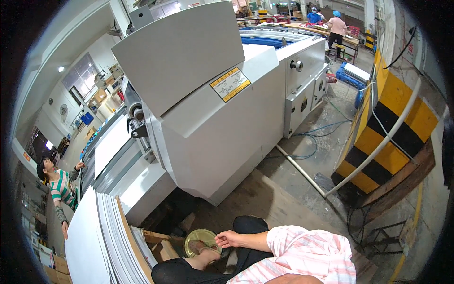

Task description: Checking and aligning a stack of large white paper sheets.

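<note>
My right hand reaches in from a pink-and-white sleeve and hovers above my black-trousered leg, holding nothing. Its fingers are loosely bent and apart. Below and beside it, my foot rests over a round yellowish disc. My left hand is out of sight; only a bit of bare skin shows at the lower edge. To the left stands a tall stack of large white sheets, with a brown board along its near side. Neither of my hands touches it.
A big grey-white machine fills the middle. A co-worker in a striped shirt stands at the left, one hand on the stack. A yellow-and-black striped block, a white pipe and blue cables lie right. More people work far back.
</note>
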The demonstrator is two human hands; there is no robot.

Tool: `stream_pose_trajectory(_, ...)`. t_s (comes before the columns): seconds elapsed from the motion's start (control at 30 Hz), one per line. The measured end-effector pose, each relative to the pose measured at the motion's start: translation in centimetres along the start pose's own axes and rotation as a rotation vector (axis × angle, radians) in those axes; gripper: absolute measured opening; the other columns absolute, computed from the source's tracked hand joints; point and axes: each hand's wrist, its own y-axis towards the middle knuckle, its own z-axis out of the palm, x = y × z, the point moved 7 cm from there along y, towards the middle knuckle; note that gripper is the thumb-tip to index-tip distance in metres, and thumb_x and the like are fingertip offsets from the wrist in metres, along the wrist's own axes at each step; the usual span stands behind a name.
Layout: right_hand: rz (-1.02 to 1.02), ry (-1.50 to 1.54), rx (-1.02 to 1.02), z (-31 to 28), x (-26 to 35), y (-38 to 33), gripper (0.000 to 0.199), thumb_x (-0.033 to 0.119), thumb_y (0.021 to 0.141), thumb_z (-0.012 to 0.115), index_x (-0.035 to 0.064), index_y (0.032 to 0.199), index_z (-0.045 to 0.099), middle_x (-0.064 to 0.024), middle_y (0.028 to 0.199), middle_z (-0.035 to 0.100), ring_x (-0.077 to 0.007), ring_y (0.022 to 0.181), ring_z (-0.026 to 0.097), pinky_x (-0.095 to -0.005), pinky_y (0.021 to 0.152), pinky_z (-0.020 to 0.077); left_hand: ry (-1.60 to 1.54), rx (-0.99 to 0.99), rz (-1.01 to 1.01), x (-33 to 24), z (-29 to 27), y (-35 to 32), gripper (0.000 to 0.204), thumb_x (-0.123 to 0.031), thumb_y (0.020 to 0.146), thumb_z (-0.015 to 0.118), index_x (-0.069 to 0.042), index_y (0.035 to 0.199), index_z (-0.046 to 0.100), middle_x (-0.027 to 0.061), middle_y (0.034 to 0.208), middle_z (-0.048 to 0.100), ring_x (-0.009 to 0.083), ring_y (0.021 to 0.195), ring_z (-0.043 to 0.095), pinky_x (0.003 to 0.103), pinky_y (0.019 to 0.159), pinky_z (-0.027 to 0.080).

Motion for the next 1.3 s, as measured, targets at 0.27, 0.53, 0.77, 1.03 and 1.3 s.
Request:
stream_pose_trajectory(0.27,-0.01,0.008,-0.044,-1.7,0.1,-0.6,0.023,0.026,0.088,0.048,0.0081,0.097,0.058,-0.0019,0.082,0.062,-0.0147,0.07,0.061,-0.0314,0.065,0.0508,-0.14,0.095,-0.063,-1.1,-2.1,0.2,0.037,-0.027,0.075,0.045,-0.009,0.104,0.06,0.0123,0.109,0.06,0.0251,0.099,0.059,0.04,0.078,0.045)
stream_pose_trajectory(0.53,-0.006,-0.006,-0.043,-0.5,0.0,-0.1,0.023,0.026,0.086,0.05,0.0068,0.096,0.058,-0.0032,0.083,0.061,-0.0144,0.07,0.06,-0.0308,0.062,0.0506,0.053,0.064,0.012,-1.0,-1.7,-0.8,0.034,-0.025,0.075,0.045,-0.009,0.099,0.062,0.0108,0.107,0.061,0.0247,0.098,0.059,0.04,0.078,0.046)
stream_pose_trajectory(0.77,0.016,-0.034,-0.01,0.8,-0.5,0.6,0.023,0.026,0.088,0.048,0.0082,0.098,0.058,-0.0028,0.085,0.061,-0.0147,0.073,0.059,-0.032,0.066,0.0489,-0.141,-0.037,-0.021,0.0,-1.5,-2.3,0.025,-0.016,0.074,0.048,-0.003,0.089,0.064,0.0119,0.094,0.064,0.0276,0.083,0.063,0.043,0.063,0.05)
stream_pose_trajectory(1.03,0.004,-0.016,-0.036,-0.6,-0.2,0.0,0.022,0.026,0.087,0.049,0.0076,0.097,0.058,-0.0027,0.084,0.061,-0.0147,0.072,0.06,-0.0317,0.066,0.0499,0.169,0.112,0.121,-3.0,-4.7,-3.6,0.026,-0.017,0.078,0.046,-0.009,0.095,0.064,0.0104,0.104,0.062,0.0234,0.093,0.061,0.04,0.074,0.049)
stream_pose_trajectory(1.3,0.006,-0.018,-0.01,0.5,-0.3,0.2,0.022,0.026,0.087,0.049,0.0076,0.097,0.058,-0.0024,0.083,0.061,-0.0145,0.071,0.06,-0.0313,0.065,0.0501,0.133,0.064,0.133,-2.1,-3.6,-4.5,0.024,-0.02,0.079,0.047,-0.013,0.094,0.064,0.008,0.104,0.062,0.0217,0.095,0.06,0.038,0.076,0.048)
